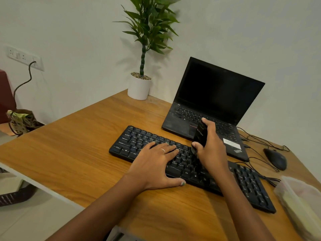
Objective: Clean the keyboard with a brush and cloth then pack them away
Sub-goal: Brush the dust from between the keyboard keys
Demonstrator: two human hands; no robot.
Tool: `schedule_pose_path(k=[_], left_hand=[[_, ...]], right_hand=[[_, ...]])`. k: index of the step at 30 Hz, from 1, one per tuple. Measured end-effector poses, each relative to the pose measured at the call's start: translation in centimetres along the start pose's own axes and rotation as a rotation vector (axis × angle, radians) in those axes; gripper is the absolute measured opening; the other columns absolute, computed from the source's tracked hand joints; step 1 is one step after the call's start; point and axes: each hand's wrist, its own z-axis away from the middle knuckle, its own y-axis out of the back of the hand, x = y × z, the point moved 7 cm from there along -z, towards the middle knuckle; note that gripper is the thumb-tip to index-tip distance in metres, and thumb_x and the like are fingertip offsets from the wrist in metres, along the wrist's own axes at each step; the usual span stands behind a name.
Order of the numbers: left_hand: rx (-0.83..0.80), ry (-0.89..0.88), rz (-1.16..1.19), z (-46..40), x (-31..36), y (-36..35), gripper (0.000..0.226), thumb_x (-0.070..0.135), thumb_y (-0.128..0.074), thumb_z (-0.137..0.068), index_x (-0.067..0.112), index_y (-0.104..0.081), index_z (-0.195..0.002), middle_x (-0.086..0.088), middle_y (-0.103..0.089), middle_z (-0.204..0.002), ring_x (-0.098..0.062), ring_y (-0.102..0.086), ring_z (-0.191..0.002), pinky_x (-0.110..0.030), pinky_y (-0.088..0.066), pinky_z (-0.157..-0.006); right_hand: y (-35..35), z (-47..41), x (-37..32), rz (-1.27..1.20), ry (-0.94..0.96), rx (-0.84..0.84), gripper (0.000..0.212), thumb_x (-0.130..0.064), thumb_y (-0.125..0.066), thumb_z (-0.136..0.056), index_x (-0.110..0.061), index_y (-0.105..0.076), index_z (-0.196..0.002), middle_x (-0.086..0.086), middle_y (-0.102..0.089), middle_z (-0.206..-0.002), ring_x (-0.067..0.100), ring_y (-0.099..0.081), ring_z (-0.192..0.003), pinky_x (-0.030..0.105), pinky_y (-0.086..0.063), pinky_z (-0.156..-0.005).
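Left fingers flat on keyboard, right fingers gripping upright brush

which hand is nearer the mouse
Right. The right hand, gripping the black brush over the keyboard's middle, is closer to the mouse at the desk's right. The left hand rests flat on the keys farther left.

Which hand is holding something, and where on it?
Right hand grips the black brush around its handle body, bristles down on the black keyboard. Left hand rests flat on the keys, holding nothing.
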Motion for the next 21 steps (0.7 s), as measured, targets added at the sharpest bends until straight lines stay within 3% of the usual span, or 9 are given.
schedule_pose_path(k=[2,8,11,15,21], left_hand=[[-0.005,-0.001,-0.004,0.0,0.0,-0.1,0.095,0.085,-0.038,-0.078,0.028,-0.024,-0.153,0.012,-0.021,-0.159,-0.007,-0.013,-0.146,-0.036,-0.007,-0.120],[-0.007,-0.002,-0.001,0.0,-0.1,-0.2,0.096,0.085,-0.039,-0.077,0.028,-0.025,-0.153,0.012,-0.022,-0.159,-0.007,-0.014,-0.146,-0.037,-0.008,-0.120],[-0.009,-0.003,-0.012,0.0,0.0,-0.2,0.095,0.085,-0.038,-0.078,0.028,-0.023,-0.153,0.012,-0.020,-0.159,-0.007,-0.012,-0.146,-0.037,-0.007,-0.120],[-0.013,-0.005,-0.018,0.0,0.1,-0.1,0.096,0.085,-0.037,-0.078,0.029,-0.022,-0.153,0.012,-0.019,-0.160,-0.007,-0.011,-0.147,-0.036,-0.006,-0.120],[-0.015,-0.006,-0.015,0.0,0.0,-0.1,0.096,0.085,-0.037,-0.077,0.028,-0.021,-0.154,0.012,-0.018,-0.160,-0.007,-0.012,-0.147,-0.036,-0.006,-0.120]], right_hand=[[-0.1,-0.3,0.2,-0.022,-0.009,-0.006,0.078,-0.011,-0.068,-0.083,-0.032,-0.021,-0.141,0.005,-0.054,-0.127,0.024,-0.057,-0.110,0.040,-0.052,-0.087],[1.0,1.8,0.0,-0.005,0.057,-0.202,0.077,-0.014,-0.069,-0.082,-0.032,-0.020,-0.138,-0.013,-0.043,-0.097,0.008,-0.050,-0.084,0.022,-0.047,-0.068],[0.9,1.0,-0.1,-0.013,0.050,-0.174,0.078,-0.014,-0.069,-0.082,-0.032,-0.020,-0.139,-0.009,-0.046,-0.102,0.010,-0.052,-0.090,0.028,-0.050,-0.075],[-0.7,-1.5,0.3,-0.054,0.085,-0.101,0.078,-0.013,-0.069,-0.083,-0.035,-0.021,-0.141,0.004,-0.054,-0.125,0.020,-0.058,-0.103,0.030,-0.050,-0.078],[-1.1,-2.4,1.2,-0.170,0.142,-0.171,0.077,-0.011,-0.068,-0.084,-0.038,-0.021,-0.139,-0.010,-0.045,-0.114,0.008,-0.050,-0.095,0.020,-0.046,-0.072]])
